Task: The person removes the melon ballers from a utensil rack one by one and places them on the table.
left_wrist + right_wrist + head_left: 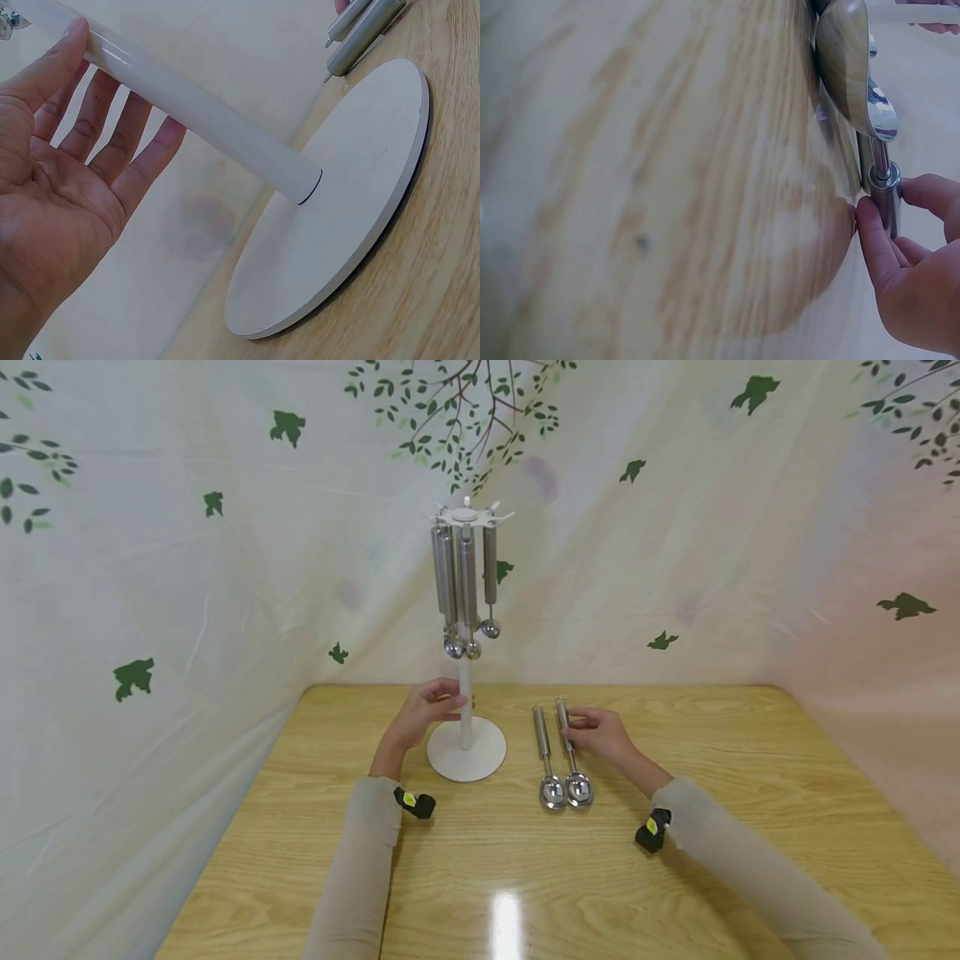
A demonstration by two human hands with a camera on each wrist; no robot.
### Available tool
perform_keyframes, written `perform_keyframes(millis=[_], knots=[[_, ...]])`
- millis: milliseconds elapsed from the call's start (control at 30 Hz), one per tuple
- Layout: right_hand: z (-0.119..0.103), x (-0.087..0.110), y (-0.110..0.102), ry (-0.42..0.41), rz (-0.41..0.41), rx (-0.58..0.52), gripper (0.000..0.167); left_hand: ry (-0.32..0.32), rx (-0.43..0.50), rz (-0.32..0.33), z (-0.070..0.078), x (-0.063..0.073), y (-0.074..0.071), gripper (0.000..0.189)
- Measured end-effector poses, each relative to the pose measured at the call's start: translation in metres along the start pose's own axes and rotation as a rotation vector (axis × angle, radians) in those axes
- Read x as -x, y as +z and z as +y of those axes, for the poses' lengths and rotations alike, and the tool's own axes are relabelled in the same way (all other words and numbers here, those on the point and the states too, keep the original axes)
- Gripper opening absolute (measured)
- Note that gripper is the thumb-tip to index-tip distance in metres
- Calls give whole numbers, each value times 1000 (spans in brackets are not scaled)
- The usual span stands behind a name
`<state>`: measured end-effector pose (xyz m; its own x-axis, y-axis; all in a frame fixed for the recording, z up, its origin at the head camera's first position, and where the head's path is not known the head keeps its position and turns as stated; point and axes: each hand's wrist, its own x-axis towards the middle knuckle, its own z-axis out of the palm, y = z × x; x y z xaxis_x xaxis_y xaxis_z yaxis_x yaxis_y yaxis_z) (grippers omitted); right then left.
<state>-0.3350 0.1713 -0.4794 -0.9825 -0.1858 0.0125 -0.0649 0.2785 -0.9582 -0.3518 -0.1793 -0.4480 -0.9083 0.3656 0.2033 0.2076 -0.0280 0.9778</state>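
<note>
A white stand with a round base [467, 764] and an upright pole [466, 727] stands at the table's middle. My left hand [420, 717] holds the pole low down, thumb on one side and fingers reaching behind it. Two metal scoops lie side by side to the right, bowls toward me. My right hand [603, 737] pinches the handle of the right scoop [580, 789]; in the right wrist view, thumb and fingers lie on either side of that handle [886, 202]. The left scoop [552, 792] lies untouched beside it.
Several metal utensils [468, 577] with small round ends hang from the stand's hooked top [465, 516]. A wooden table [465, 860] lies under everything. Behind it hangs a pale cloth [600, 568] with a leaf print. Each wrist wears a black camera.
</note>
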Motion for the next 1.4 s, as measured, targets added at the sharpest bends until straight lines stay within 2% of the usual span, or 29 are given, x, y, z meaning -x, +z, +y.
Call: perform_keyframes(millis=[100,333,600,833,1167,1400], knots=[[-1,0,1,-9,2,-5,49,5,2,0,0,0,0,19],[-10,1,6,70,29,57,47,6,1,-2,0,0,-1,20],[-6,-2,9,79,60,61,46,7,-3,-1,1,0,0,13],[-8,0,8,86,74,127,46,7,-5,-1,1,0,1,14],[-8,-6,7,110,78,127,46,20,-13,-6,2,-3,-1,13],[-8,-5,10,109,96,177,44,11,-33,-1,1,0,-1,21]])
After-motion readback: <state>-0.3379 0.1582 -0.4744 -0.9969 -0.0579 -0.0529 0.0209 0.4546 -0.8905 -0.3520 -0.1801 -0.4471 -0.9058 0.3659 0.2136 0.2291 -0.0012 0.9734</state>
